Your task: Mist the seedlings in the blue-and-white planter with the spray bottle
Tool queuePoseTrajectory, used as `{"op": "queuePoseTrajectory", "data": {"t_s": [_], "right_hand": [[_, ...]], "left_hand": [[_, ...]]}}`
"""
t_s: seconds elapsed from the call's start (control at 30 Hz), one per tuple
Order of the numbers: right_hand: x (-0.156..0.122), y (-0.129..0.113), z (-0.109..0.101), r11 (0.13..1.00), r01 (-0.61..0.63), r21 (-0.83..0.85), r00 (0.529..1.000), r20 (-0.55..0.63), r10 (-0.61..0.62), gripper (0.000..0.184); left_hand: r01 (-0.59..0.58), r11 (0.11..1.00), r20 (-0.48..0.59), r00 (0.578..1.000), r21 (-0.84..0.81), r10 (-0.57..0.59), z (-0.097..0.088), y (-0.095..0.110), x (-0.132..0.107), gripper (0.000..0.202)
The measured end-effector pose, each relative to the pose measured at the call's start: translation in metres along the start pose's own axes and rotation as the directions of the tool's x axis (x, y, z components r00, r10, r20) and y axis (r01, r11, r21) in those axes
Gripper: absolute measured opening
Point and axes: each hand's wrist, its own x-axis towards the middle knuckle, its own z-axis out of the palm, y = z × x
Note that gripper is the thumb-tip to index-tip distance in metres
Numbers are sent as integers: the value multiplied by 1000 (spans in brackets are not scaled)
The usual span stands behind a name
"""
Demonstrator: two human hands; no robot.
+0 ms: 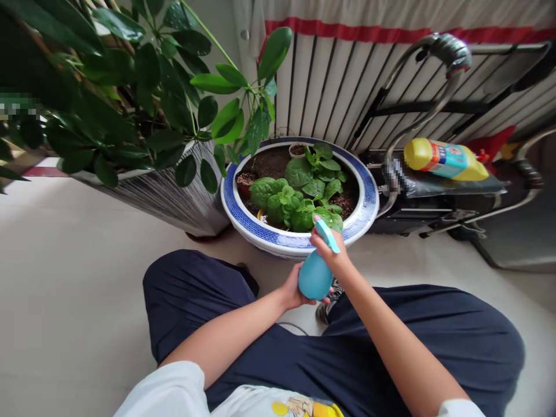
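Note:
A light blue spray bottle is held in front of me, its nozzle pointing away toward the plants. My left hand cups the bottle's round body from the left and below. Around the neck and trigger, my right hand is closed; its fingers are partly hidden behind the sprayer head. Just beyond the nozzle stands a wide white pot with a blue patterned rim. Green leafy plants grow in its dark soil, and a small cup of soil sits at the far side.
A tall grey planter with a big leafy plant rises at the left, some leaves reaching over the pot. At the right, a yellow bottle lies on a metal-framed cart. Behind are white slats.

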Motion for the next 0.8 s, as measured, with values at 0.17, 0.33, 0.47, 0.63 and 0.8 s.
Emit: {"op": "queuePoseTrajectory", "data": {"t_s": [0.17,0.33,0.47,0.63,0.8], "right_hand": [[-7,-1,-18,974,-131,186,989,-41,141,24],[-23,17,-45,930,-176,324,922,-276,271,26],[-43,28,-59,937,-174,302,923,-282,262,30],[-76,41,-49,910,-318,267,894,-236,381,32],[-78,33,-17,982,-186,11,981,-45,186,25]], "left_hand": [[20,1000,27,999,-17,-20,5,1,0,80],[92,994,-4,996,52,-91,19,0,8,87],[182,982,55,981,47,-185,18,-18,25,91],[308,949,-1,951,-65,-309,6,-55,34,101],[264,958,-109,955,-113,-276,4,-72,22,90]]}}
